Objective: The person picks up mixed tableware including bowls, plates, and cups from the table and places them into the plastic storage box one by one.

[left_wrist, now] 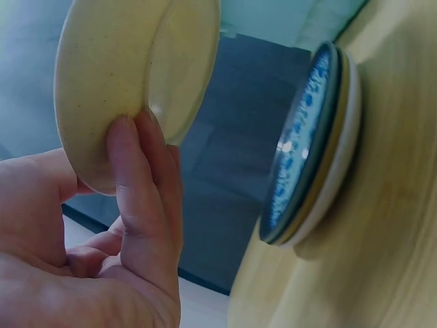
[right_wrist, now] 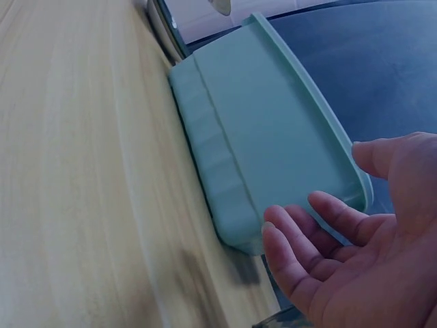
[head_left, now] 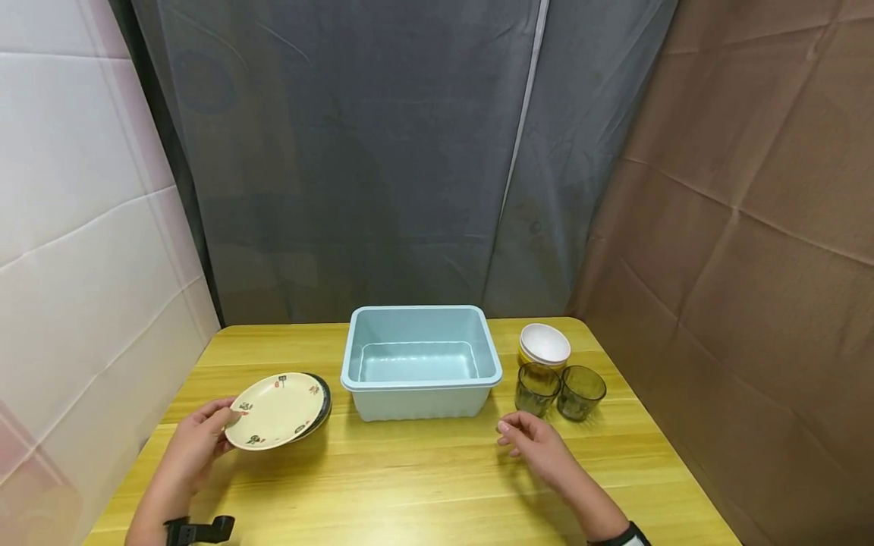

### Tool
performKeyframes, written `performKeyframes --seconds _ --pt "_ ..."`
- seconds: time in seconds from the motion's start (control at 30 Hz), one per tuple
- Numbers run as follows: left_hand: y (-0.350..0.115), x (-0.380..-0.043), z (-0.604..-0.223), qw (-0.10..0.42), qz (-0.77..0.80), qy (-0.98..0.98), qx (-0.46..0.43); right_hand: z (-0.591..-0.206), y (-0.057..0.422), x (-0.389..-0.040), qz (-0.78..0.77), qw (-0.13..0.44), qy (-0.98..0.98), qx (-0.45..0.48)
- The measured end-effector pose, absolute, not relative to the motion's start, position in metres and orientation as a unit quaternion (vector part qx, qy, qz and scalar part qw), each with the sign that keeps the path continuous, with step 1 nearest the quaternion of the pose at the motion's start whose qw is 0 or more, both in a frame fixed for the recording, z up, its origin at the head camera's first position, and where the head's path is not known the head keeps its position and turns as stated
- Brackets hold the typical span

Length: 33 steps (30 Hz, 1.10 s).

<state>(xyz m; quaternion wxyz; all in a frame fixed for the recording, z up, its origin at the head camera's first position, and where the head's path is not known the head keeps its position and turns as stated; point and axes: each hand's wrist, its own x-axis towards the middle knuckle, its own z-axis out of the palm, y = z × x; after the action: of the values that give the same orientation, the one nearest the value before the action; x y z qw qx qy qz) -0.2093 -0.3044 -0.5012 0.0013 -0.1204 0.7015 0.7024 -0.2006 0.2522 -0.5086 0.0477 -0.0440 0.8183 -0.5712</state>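
Note:
My left hand (head_left: 198,440) pinches the rim of a cream plate (head_left: 276,409) with small printed motifs, thumb on top and fingers beneath. In the left wrist view this plate is lifted clear of a stack of plates (left_wrist: 307,147), whose top one has a blue-and-white pattern and a dark rim. My right hand (head_left: 539,447) hovers over the table in front of two green drinking glasses, its fingers loosely bent and holding nothing. A light blue plastic basin (head_left: 419,402) stands between the hands; its inside shows no contents.
At the right stand a green glass (head_left: 537,390) and a second green glass (head_left: 580,394) side by side. Behind them is a stack of bowls (head_left: 545,343), the top one white inside. The wooden table (head_left: 410,485) meets a grey curtain at its back edge and cloth walls at both sides.

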Motion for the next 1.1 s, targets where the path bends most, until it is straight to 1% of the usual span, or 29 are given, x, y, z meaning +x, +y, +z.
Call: performKeyframes --seconds 0.53,0.83,1.1 --pt "-0.276 -0.196 -0.485 -0.01 0.711 0.702 -0.049 -0.489 0.246 -0.196 -0.577 0.069 0.811 -0.072" --pt "-0.257 -0.195 -0.475 0.017 0.706 0.707 -0.035 -0.481 0.24 -0.194 -0.574 0.082 0.811 -0.085" --pt "-0.241 -0.194 -0.469 0.029 0.699 0.715 -0.014 -0.476 0.235 -0.195 -0.569 0.084 0.813 -0.089"
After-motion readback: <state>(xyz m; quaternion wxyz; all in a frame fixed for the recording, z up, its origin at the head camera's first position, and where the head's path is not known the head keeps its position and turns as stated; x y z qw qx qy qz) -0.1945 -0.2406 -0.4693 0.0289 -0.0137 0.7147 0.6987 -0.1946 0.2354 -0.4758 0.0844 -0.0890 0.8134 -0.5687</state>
